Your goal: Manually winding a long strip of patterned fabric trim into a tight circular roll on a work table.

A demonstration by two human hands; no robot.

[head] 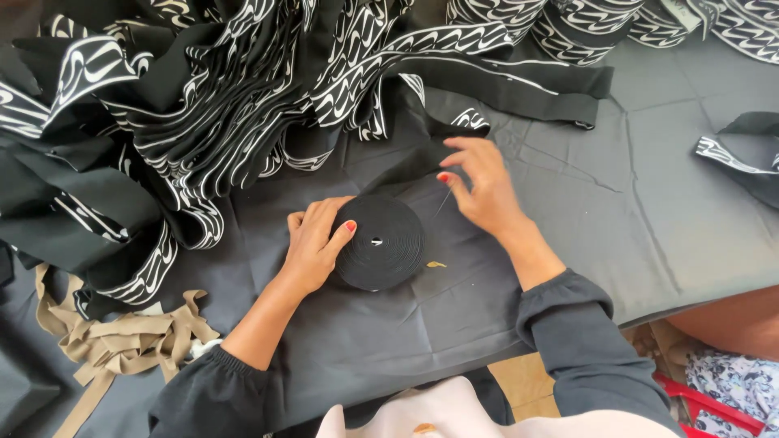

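On bench [665, 203]: black elastic roll [381, 242], flat, soft, light; left hand [312, 247] gripped rim, right hand [483, 186] pinched loose end. Best held by rim.

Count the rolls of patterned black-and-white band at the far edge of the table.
2 in clear view: one roll at top centre, another roll just right of it. Both are cut off by the frame, and further patterned pieces at the top right corner might be more rolls.
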